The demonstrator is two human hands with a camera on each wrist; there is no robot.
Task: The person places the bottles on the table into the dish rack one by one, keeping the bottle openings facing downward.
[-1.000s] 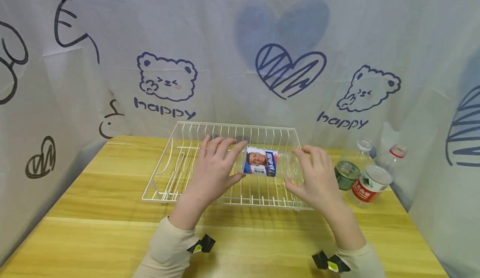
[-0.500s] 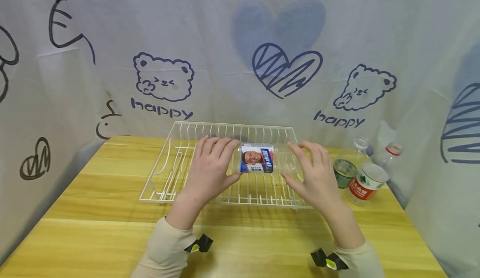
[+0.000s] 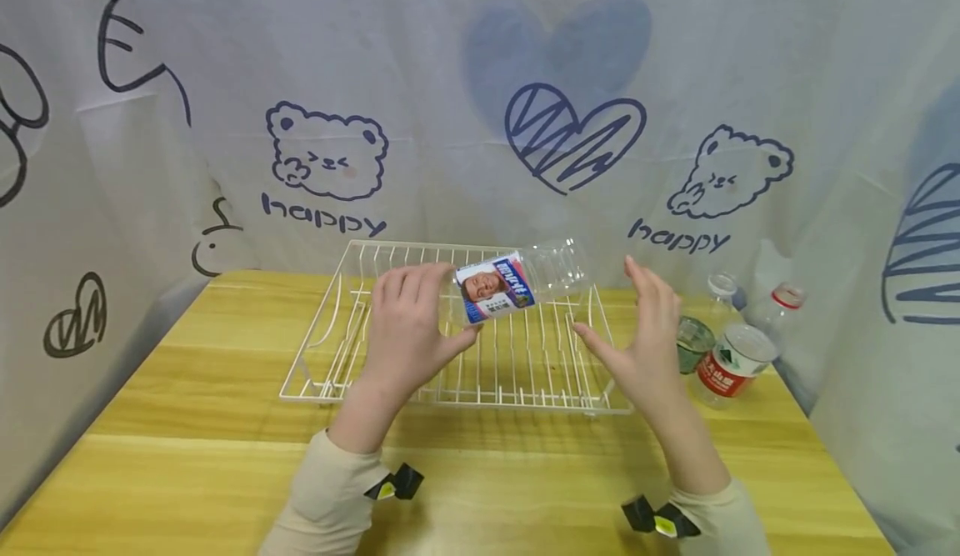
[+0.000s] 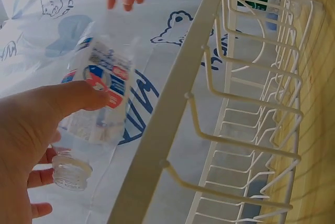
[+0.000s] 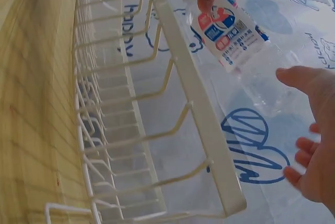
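Observation:
My left hand grips a clear plastic bottle with a blue, white and pink label. The bottle is tilted, its free end pointing up and to the right. In the left wrist view the open neck shows beside my curled fingers, and my thumb presses on the label. Off to the right, my right hand is apart from the bottle, thumb and fingers spread. Beneath both hands stands a white wire rack, which the bottle hangs above.
Right of the rack stand a bottle with a green part and a clear bottle with a red and white label. They sit close together on the wooden table. A white curtain with drawings hangs behind.
My right hand has let go of the bottle and opened. The bottle has gone from level to tilted, its right end raised, and shifted slightly left with my left hand.

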